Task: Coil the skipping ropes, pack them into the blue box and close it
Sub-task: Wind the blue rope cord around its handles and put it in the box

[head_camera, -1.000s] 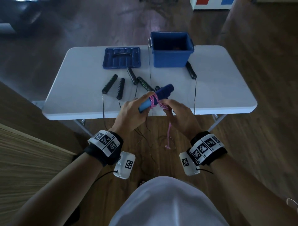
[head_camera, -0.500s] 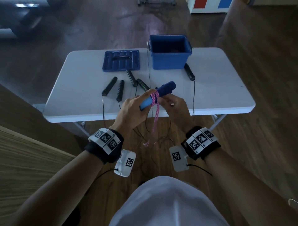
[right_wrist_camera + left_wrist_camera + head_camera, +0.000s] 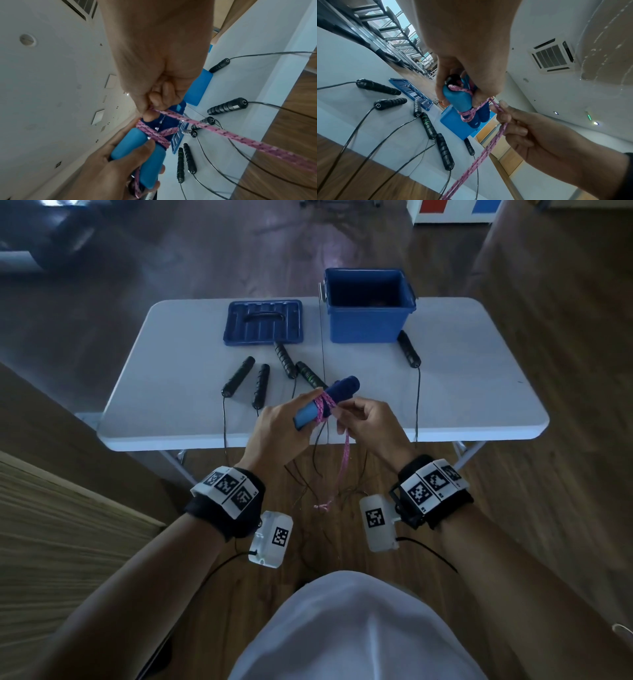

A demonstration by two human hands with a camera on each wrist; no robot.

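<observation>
My left hand (image 3: pixel 284 426) grips the two blue handles (image 3: pixel 329 402) of a skipping rope, held together above the table's near edge. Its pink rope (image 3: pixel 344 460) is wound a few turns round the handles (image 3: pixel 154 133) and hangs down in a doubled length. My right hand (image 3: pixel 363 419) pinches that pink rope (image 3: pixel 496 106) just right of the handles. The open blue box (image 3: pixel 370 306) stands at the back of the white table (image 3: pixel 462 392); its lid (image 3: pixel 263 321) lies flat to the left of it.
Several black skipping-rope handles (image 3: pixel 260 385) lie on the table between the lid and my hands, one more (image 3: pixel 408 349) right of the box. Their thin black cords (image 3: pixel 224 422) run over the near edge down to the wooden floor.
My right hand has carried the pink rope round the handles, adding a turn. The hanging length has swung and both hands sit slightly higher.
</observation>
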